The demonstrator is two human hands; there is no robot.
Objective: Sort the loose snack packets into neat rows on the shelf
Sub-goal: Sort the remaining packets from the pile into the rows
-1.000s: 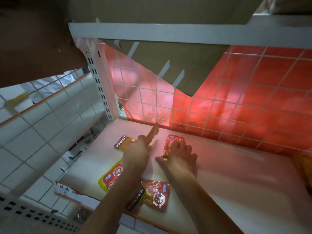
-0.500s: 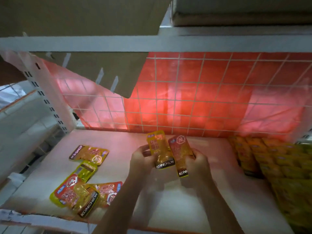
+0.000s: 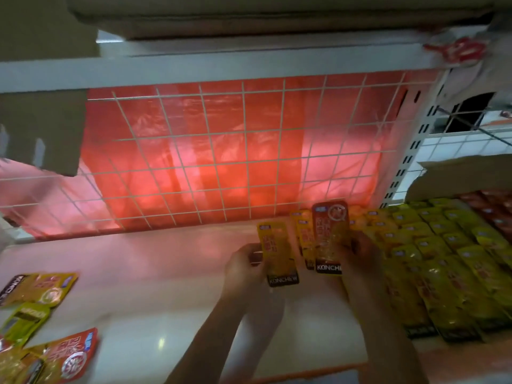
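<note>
My left hand pinches a yellow packet and my right hand grips a red-brown packet, both just beside the sorted rows; loose packets lie well apart from those rows.

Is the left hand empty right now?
No, the left hand grips a yellow packet upright, and the right hand holds a reddish packet beside it.

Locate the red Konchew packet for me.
Head view, right of centre: the right hand holds the red packet upright, between the yellow packet in the left hand and the stocked yellow rows.
</note>
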